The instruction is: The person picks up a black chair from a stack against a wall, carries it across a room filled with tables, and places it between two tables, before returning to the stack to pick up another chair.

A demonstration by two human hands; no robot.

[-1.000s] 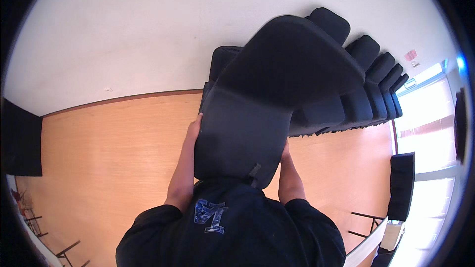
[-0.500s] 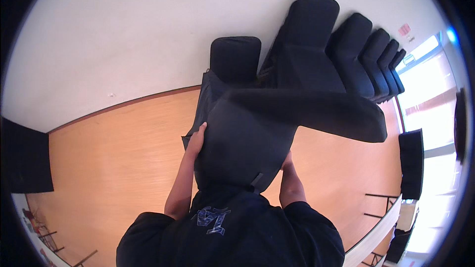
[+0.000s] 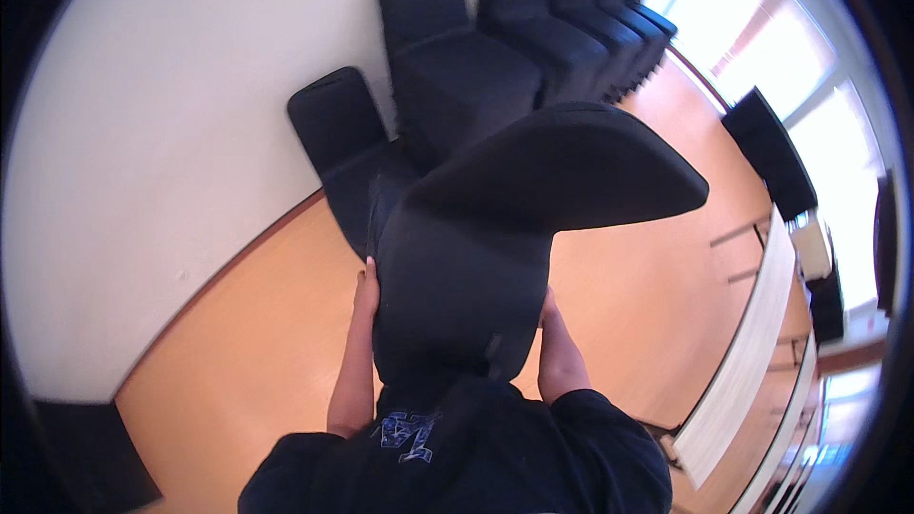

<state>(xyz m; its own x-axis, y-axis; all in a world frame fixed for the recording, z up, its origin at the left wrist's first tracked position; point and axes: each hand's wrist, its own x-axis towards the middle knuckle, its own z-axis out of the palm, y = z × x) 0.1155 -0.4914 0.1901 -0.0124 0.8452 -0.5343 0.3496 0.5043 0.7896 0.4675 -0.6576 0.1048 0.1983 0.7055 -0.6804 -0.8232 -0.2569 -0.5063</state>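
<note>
A chair in a black fabric cover (image 3: 462, 281) is held up against my body, its seat surface facing me and its backrest jutting to the right. My left hand (image 3: 367, 290) is closed on the seat's left edge, with part of the fingers hidden behind it. On the opposite edge, my right hand (image 3: 546, 308) grips the chair with its fingers mostly out of sight. Just beyond the held chair stands another black-covered chair (image 3: 338, 124), partly hidden by it.
A row of several black-covered chairs (image 3: 457, 67) lines the pale wall (image 3: 190, 114). Long light-topped tables (image 3: 738, 362) stand at the right, near bright windows (image 3: 762, 29). A dark draped object (image 3: 100, 452) is at the lower left. The floor (image 3: 257, 324) is orange-brown.
My view has turned to the right, so the wall chairs sit further left and more of the tables shows. The chair stays in both hands, its backrest angled further upward in view.
</note>
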